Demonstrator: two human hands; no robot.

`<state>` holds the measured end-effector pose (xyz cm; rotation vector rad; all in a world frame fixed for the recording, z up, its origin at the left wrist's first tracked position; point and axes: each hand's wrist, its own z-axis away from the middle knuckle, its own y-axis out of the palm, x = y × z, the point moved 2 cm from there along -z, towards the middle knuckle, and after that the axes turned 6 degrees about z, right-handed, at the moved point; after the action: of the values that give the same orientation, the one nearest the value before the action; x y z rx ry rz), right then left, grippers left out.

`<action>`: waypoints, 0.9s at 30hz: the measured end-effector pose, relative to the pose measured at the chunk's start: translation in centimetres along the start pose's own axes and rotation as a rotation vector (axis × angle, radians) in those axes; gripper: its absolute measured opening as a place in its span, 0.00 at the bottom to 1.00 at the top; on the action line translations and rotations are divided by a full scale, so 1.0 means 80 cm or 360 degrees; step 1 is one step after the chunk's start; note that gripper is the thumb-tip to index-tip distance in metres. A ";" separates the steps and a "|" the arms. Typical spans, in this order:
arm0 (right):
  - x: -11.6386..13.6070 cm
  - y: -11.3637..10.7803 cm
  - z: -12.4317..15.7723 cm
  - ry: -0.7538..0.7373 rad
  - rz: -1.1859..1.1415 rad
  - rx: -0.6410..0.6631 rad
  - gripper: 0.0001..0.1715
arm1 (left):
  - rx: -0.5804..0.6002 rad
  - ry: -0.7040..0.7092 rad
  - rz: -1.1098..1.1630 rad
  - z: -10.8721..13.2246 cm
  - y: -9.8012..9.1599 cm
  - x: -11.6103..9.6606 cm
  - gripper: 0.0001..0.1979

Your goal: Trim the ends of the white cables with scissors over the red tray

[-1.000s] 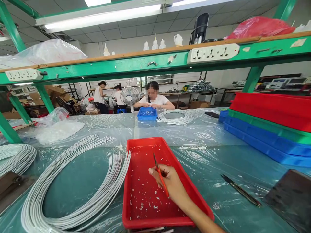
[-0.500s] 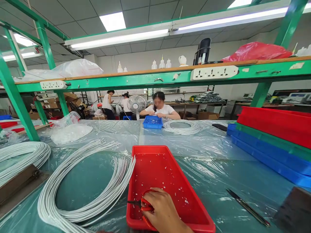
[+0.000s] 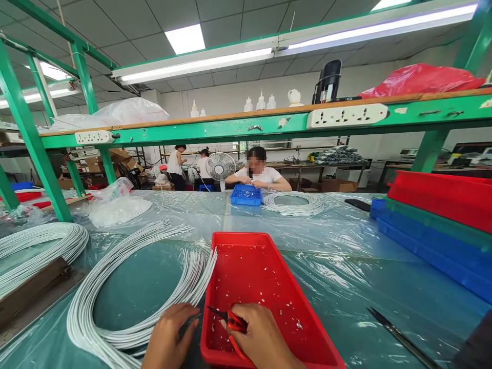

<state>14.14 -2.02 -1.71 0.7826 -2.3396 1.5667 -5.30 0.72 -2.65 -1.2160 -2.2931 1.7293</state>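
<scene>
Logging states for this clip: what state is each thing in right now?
Right hand: closed around red snips.
Left hand: on the white cables, grip unclear.
Red tray: littered with white scraps.
Ceiling lights: on.
Blade: lying flat on the table.

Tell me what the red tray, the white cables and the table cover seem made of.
The red tray: moulded plastic, by its uniform colour, thick rim and soft sheen. The white cables: probably a matt plastic jacket, bending in smooth loops; core unseen. The table cover: thin clear plastic film, glossy and wrinkled, green showing through.
</scene>
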 end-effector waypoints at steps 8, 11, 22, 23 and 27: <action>0.002 0.000 -0.001 0.0048 -0.0083 -0.0004 0.14 | 0.0065 -0.0150 -0.0450 -0.064 0.017 -0.022 0.17; 0.002 -0.002 -0.002 0.0085 -0.0186 -0.0006 0.13 | 0.0053 -0.0154 -0.0431 -0.071 0.019 -0.020 0.15; -0.013 0.003 -0.009 0.0389 -0.1075 -0.0020 0.16 | -0.0191 0.0057 0.0087 -0.023 0.012 -0.030 0.09; -0.014 0.003 -0.010 0.0403 -0.1149 -0.0030 0.17 | -0.0203 0.0108 0.0116 -0.017 0.015 -0.032 0.09; -0.013 0.005 -0.012 0.0450 -0.1310 -0.0067 0.20 | -0.0274 0.0193 0.0216 -0.001 0.027 -0.033 0.09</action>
<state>14.71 -0.72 -2.11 1.2080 -1.5280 1.1490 -2.22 -0.56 -3.27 -1.4946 -2.3790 1.4726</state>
